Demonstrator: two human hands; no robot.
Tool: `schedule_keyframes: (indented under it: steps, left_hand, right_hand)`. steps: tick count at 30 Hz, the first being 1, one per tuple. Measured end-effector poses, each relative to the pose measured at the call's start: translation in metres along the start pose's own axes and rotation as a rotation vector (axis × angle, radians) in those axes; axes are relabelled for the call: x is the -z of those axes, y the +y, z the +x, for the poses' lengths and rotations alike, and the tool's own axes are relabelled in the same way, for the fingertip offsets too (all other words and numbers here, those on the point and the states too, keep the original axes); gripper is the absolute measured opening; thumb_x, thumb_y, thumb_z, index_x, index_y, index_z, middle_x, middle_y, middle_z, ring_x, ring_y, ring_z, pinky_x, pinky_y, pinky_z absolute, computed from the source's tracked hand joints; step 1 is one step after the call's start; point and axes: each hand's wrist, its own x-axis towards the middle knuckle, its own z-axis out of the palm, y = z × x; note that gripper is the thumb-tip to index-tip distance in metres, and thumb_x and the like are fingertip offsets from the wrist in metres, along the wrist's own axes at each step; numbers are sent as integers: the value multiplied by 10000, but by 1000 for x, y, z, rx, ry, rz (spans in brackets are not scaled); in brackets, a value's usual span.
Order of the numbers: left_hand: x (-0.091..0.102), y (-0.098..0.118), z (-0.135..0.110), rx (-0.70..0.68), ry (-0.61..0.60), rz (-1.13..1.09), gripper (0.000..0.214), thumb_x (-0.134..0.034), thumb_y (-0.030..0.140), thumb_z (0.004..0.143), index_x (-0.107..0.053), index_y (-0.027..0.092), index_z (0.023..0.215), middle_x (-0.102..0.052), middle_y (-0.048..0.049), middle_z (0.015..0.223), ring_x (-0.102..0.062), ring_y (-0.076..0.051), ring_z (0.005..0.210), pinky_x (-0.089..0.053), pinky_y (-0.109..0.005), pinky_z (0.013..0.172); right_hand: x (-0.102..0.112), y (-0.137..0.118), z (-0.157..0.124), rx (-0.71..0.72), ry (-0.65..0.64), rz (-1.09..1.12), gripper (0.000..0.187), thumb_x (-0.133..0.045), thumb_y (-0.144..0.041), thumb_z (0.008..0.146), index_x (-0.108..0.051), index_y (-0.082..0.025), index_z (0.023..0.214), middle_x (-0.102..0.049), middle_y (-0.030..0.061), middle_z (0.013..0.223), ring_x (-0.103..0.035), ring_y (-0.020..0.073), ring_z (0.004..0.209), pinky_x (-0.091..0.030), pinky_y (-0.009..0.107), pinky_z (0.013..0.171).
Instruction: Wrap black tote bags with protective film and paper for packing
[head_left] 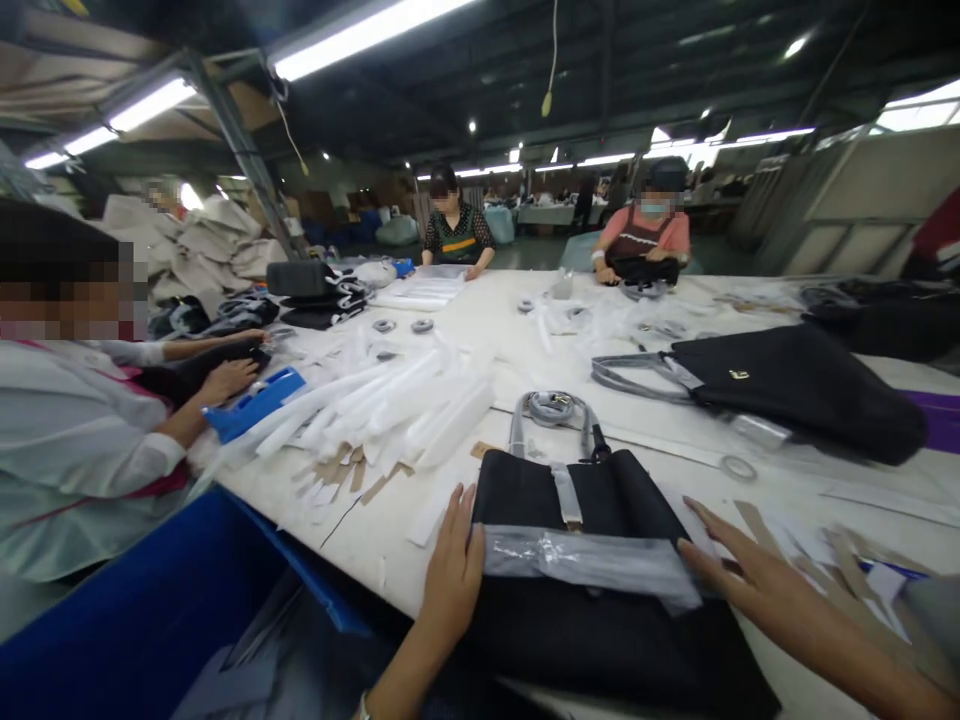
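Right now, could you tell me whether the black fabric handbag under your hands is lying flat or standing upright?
Lying flat: the black fabric handbag rests on the white table, both hands pressing a clear plastic strip across it.

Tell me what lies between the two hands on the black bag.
In the head view, a clear plastic strip spans the black bag between the left hand and right hand.

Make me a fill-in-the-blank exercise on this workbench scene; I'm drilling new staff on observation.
1. Both hands rest on a ____ bag.
2. The left hand and right hand flank a strip of clear ____ wrap.
3. The bag's strap is ____ in colour.
4. The co-worker's hand lies beside a ____ plastic tool.

Missing words: black; plastic; grey; blue
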Motion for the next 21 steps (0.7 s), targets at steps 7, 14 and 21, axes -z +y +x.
schedule_keyframes:
  steps: [7,14,21]
  left_hand:
    - [19,0,6,343,-129,-85,782,-459,562,890,-251,95,1482,-343,-191,1506,-340,-293,1390,-254,-428,1148]
    - [39,14,10,558,-205,-250,864,-602,623,768,-377,144,1451,-434,-164,1459,-431,-324,1328,-335,-391,1099]
    - [33,24,4,589,-205,-684,727,-688,546,709,-521,209,1331,-580,-94,1339,-545,-310,1223,-442,-375,1025]
  right_hand:
    - [-9,6,-27,-239,-147,101,953,-421,-736,791,-287,-109,1495,-588,209,1296,-609,363,1124,-414,524,1032]
    - [-16,14,-25,-247,-142,139,950,-456,-732,746,-442,-48,1406,-468,204,1419,-419,371,1322,-269,471,1143]
    - [-34,37,-25,-511,-96,602,918,-485,-716,731,-366,-160,1452,-574,253,1294,-541,407,1199,-575,449,673]
